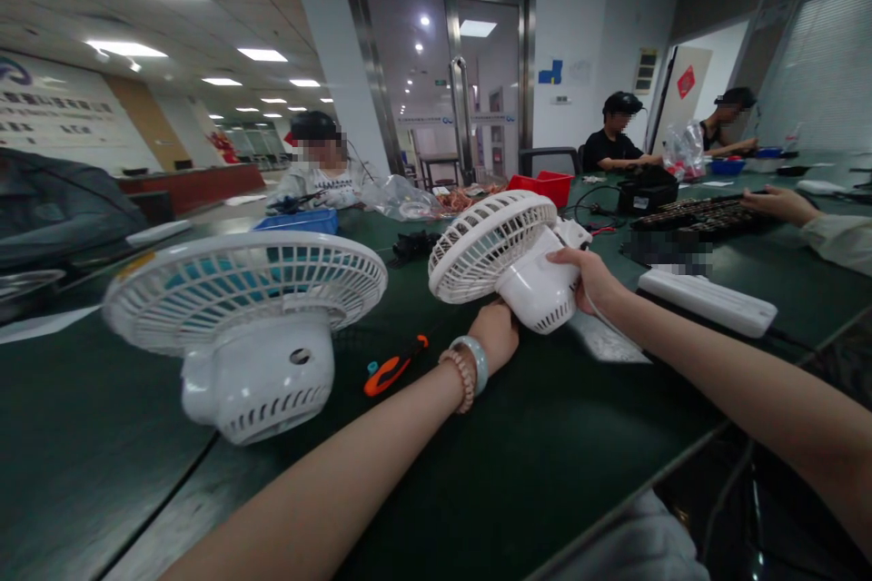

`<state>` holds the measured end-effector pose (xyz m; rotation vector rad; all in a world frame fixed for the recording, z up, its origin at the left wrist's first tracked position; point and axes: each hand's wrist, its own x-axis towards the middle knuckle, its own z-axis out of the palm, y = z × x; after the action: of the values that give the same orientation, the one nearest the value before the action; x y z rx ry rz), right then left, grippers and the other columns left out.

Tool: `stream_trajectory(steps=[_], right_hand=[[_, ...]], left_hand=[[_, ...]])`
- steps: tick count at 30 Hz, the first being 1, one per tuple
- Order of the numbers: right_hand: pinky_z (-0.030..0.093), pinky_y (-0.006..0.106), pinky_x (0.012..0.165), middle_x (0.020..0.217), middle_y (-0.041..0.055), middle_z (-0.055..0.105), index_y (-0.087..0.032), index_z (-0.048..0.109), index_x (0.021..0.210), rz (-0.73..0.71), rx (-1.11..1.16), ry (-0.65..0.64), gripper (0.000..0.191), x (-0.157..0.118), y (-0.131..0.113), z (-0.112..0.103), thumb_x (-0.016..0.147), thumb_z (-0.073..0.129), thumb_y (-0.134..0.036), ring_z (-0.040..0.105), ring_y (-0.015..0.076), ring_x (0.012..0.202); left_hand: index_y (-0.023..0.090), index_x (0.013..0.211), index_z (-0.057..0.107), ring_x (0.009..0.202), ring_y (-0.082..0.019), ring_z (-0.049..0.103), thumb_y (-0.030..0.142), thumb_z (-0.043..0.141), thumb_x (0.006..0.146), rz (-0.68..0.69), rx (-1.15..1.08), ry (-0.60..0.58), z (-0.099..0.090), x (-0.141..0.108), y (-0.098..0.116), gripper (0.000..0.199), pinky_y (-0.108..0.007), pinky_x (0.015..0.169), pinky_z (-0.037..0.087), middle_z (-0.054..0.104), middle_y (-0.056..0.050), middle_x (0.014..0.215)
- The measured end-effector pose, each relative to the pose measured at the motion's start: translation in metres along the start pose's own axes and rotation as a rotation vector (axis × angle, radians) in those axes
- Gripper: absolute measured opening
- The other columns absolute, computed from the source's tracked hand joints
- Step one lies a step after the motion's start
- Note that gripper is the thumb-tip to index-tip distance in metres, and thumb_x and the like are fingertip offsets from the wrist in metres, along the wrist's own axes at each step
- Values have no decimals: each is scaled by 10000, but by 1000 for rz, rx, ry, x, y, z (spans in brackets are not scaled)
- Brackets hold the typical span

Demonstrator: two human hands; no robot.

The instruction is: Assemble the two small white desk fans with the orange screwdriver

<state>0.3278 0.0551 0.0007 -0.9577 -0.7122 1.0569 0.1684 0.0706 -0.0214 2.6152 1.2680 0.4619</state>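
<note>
1. Foreground: a green table [470, 472]; to the left on it, a white fan with blue blades [272, 372], its motor housing toward the viewer and its slotted guard uppermost.
2. Just beyond, an orange-handled tool [387, 379] lies between this fan and the left wrist, which bears a bangle [479, 365] and a beaded bracelet [465, 384].
3. Left hand [497, 336]: at the underside of the held fan [535, 290]; its fingers are largely hidden, so its grip cannot be told.
4. Right hand [591, 281]: clamped on the held fan's motor housing, thumb on top. This fan is tilted above the table, guard to the left.
5. Right of that hand: a white power strip [708, 301].
6. Farther back: a blue tray [300, 221], a red bin [555, 189] and seated co-workers [617, 141].
7. Background: a glass door [409, 82].
</note>
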Motion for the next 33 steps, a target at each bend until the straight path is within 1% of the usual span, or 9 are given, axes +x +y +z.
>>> stream_trajectory(steps=[4,10,14,18,21,24,28,30,33], right_hand=[[526,358,685,743,26,684,-173,591,923,49,43,-2,373,-1,1,1,550,586,-179,633,217,698],[519,366,704,704,33,680,-177,594,864,120,60,-29,300,3,4,-4,570,550,-220,634,229,714],[510,365,724,729,34,681,-179,596,858,114,70,-60,296,11,9,-11,575,539,-245,631,227,735],[499,387,737,739,38,680,-180,603,880,87,51,-96,324,19,14,-17,578,534,-272,628,237,744],[496,396,739,747,35,680,-192,600,884,91,22,-106,328,24,17,-22,583,528,-301,627,243,755],[494,387,744,783,26,682,-210,588,892,106,10,-112,330,27,19,-25,594,513,-330,627,236,769],[491,390,752,798,24,681,-218,583,915,132,-11,-129,347,31,22,-29,606,502,-355,627,232,776],[487,399,757,783,30,680,-214,586,925,158,-7,-139,358,34,23,-30,612,497,-364,628,233,772],[482,409,763,762,39,678,-203,590,950,205,21,-159,380,35,23,-32,620,498,-366,631,234,770]], left_hand=[[82,1027,589,986,-223,596,102,430,762,-13,37,1,-1,-2,1,310,-284,873,457,618,-152,1072],[86,991,602,988,-213,598,112,440,746,-38,65,3,-1,-1,-2,294,-279,873,451,625,-160,1037],[108,927,626,921,-211,619,188,438,763,-40,117,-1,-2,1,-3,262,-287,823,472,653,-142,952],[124,880,640,837,-227,634,282,427,779,-98,185,13,-5,-1,-1,284,-311,748,492,665,-134,873],[148,885,633,804,-221,637,257,415,782,-124,221,58,-8,-4,-1,265,-315,721,494,666,-114,847],[171,924,616,799,-208,636,211,405,783,-84,200,85,-8,-4,-5,257,-306,724,494,666,-91,853],[159,936,606,887,-193,615,146,409,760,12,145,44,-5,-1,-10,265,-285,810,472,653,-96,934],[147,959,592,918,-186,602,145,422,751,28,120,35,-3,0,-11,269,-270,843,459,642,-95,973],[128,995,563,919,-188,594,188,448,750,35,82,41,-1,0,-10,276,-274,838,464,630,-97,1000]])
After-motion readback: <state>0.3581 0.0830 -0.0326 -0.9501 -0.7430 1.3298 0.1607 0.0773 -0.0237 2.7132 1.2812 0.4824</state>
